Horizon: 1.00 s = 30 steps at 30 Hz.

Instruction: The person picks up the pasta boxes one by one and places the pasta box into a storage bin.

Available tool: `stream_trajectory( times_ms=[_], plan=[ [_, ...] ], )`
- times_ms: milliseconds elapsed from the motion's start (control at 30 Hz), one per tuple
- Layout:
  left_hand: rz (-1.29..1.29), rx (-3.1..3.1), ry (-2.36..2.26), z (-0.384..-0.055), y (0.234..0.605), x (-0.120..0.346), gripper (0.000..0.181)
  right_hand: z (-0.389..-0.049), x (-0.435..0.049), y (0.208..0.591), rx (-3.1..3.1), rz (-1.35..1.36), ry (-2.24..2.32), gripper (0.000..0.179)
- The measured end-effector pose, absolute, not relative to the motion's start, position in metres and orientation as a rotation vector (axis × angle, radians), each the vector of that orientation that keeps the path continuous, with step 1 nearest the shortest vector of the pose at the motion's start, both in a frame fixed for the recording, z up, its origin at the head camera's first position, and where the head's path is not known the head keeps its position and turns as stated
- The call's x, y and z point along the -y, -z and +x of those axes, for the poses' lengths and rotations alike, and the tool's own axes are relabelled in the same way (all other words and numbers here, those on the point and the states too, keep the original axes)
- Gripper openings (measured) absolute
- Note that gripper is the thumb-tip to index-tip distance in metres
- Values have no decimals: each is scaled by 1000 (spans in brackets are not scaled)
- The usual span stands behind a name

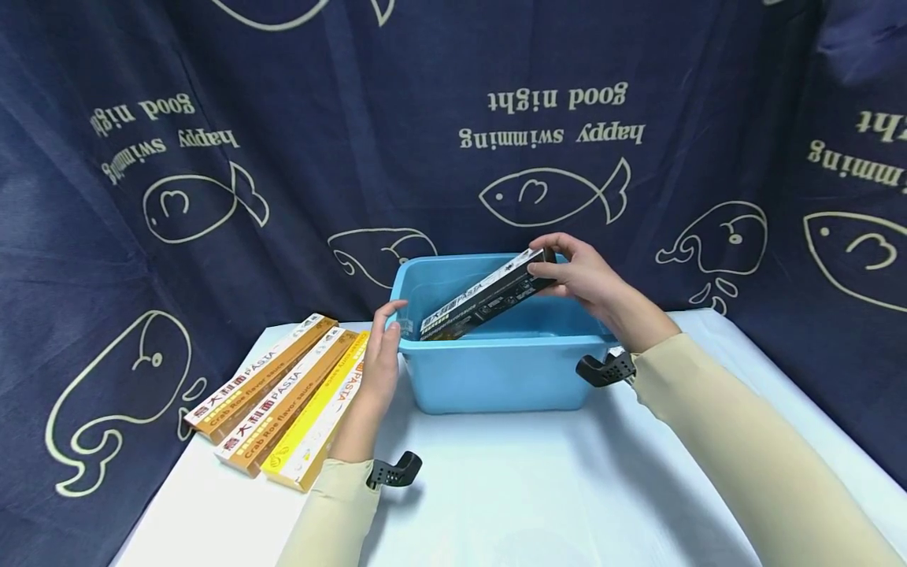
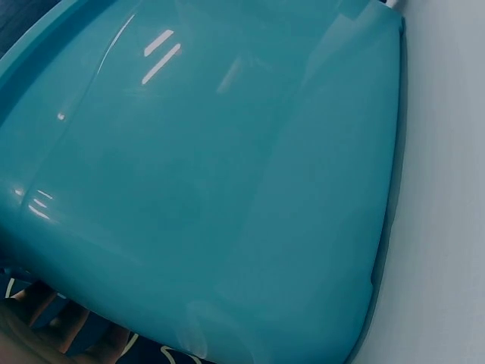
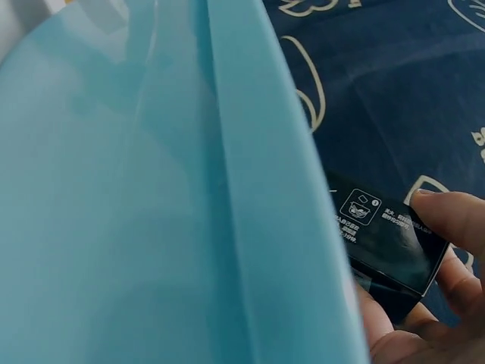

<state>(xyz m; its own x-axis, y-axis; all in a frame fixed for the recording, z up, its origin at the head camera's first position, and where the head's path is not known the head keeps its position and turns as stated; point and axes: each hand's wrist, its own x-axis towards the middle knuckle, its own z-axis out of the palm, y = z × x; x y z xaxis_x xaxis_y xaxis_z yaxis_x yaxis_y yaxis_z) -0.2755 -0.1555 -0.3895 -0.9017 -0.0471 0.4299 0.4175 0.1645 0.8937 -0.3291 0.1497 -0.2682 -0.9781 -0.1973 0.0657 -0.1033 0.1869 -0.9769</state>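
A black pasta box [image 1: 489, 295] with a white strip slants inside a light blue plastic bin [image 1: 496, 374], its lower left end down by the bin's left wall. My right hand [image 1: 574, 272] grips the upper right end of the box, fingers over the top and thumb on the near side. In the right wrist view the black box end [image 3: 386, 243] shows between thumb and fingers, partly hidden by the bin's rim. My left hand [image 1: 383, 354] holds the bin's left rim, thumb and fingers around the edge; its fingers [image 2: 61, 326] show beside the bin wall.
Left of the bin, two orange-brown pasta boxes [image 1: 283, 398] and a yellow pasta box [image 1: 322, 417] lie side by side on the white tablecloth [image 1: 496, 488]. A dark blue fish-print curtain [image 1: 397, 142] hangs close behind the bin.
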Motion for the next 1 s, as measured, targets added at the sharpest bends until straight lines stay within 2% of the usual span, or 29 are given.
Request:
stream_trajectory(
  times_ms=[1000],
  plan=[
    [-306,2127,1743,-276,390,155,48,-338,-140,281,-2383,-324,1874,52]
  ],
)
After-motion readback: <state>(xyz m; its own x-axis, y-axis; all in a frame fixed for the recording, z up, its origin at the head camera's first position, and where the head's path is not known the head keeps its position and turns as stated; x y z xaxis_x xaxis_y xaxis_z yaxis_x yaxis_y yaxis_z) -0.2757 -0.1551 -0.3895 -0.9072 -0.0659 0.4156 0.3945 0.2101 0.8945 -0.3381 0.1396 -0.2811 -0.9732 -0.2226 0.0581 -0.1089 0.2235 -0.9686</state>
